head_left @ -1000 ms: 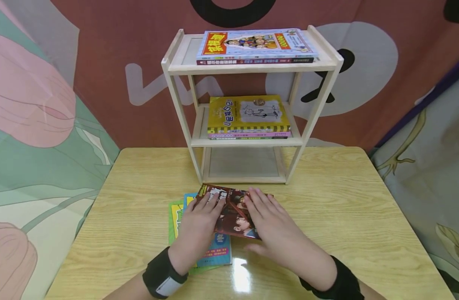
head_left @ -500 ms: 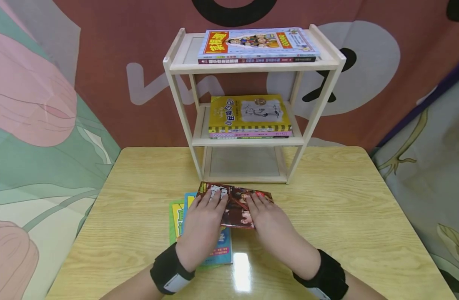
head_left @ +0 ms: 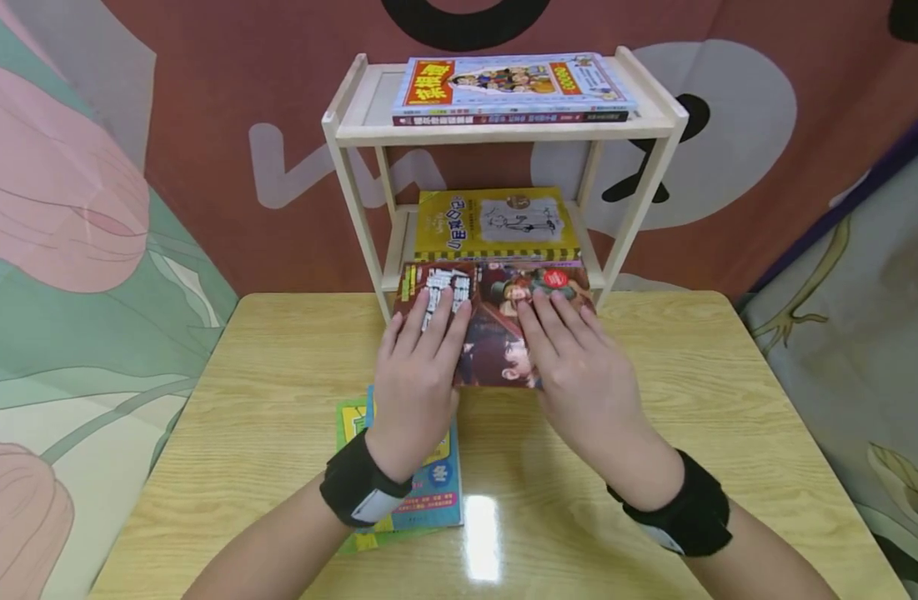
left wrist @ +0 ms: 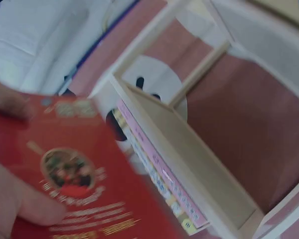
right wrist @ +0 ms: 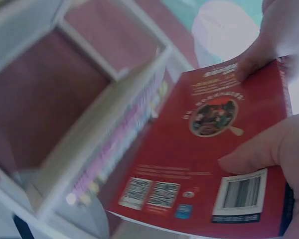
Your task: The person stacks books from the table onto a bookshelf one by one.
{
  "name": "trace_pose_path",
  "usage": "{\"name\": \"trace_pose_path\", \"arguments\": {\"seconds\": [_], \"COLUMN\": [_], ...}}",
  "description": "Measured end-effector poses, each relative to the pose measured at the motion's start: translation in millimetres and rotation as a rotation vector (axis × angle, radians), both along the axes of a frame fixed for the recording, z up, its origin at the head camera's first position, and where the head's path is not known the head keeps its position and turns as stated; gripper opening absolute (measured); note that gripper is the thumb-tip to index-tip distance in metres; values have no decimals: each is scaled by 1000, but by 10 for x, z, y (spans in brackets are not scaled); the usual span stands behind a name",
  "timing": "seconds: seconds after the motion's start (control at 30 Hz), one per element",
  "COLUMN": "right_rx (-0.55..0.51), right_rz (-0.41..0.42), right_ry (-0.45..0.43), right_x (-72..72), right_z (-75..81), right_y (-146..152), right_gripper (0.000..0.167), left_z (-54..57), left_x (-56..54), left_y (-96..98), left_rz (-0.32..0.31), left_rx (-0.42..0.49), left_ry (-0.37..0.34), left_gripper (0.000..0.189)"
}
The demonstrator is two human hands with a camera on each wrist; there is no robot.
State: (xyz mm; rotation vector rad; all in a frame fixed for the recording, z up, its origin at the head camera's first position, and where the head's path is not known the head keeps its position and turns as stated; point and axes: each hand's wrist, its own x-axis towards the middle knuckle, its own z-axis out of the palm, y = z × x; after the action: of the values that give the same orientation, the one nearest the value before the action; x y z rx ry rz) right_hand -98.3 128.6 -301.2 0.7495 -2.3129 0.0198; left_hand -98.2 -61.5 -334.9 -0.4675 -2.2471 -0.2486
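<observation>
A dark red-brown book (head_left: 496,333) is raised off the table in front of the shelf. My left hand (head_left: 421,362) grips its left side, fingers over the cover. On the right side my right hand (head_left: 586,362) holds it the same way. In the left wrist view a thumb presses the red back cover (left wrist: 99,174); the right wrist view shows both thumbs on that back cover (right wrist: 189,154), which carries a barcode. Behind the book stands a small wooden shelf (head_left: 504,136). Its middle tier holds a stack topped by a yellow book (head_left: 496,225), partly hidden by the raised book.
On the top tier lies a light blue book (head_left: 511,83) over a thinner dark one (head_left: 511,119). Below the left wrist, a blue book (head_left: 428,504) overlaps a green one (head_left: 353,417) on the wooden table (head_left: 263,400). A patterned cloth (head_left: 203,150) hangs behind.
Both hands have lifted the dark red-brown book off the stack on the table and carried it up and forward to the shelf. The blue and green books stay put.
</observation>
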Motion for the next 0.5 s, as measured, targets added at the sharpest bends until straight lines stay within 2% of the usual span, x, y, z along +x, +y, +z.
{"name": "trace_pose_path", "arguments": {"seconds": [0.07, 0.13, 0.23, 0.37, 0.5], "right_rx": [-8, -10, -2, 10, 30], "right_rz": [17, 30, 27, 11, 17], "right_ry": [73, 123, 133, 67, -25], "right_x": [-126, -272, -481, -673, -765], "right_z": [73, 107, 105, 68, 60], "right_y": [18, 39, 77, 111, 118], "right_gripper": [47, 44, 43, 42, 41], "left_z": [84, 152, 217, 239, 251], "left_x": [-122, -250, -431, -601, -674], "left_y": [18, 39, 79, 113, 107], "left_rz": [9, 24, 49, 57, 50], "left_rx": [-1, -19, -65, -116, -147], "left_ry": [71, 109, 123, 38, -125], "left_gripper": [48, 44, 41, 44, 51]}}
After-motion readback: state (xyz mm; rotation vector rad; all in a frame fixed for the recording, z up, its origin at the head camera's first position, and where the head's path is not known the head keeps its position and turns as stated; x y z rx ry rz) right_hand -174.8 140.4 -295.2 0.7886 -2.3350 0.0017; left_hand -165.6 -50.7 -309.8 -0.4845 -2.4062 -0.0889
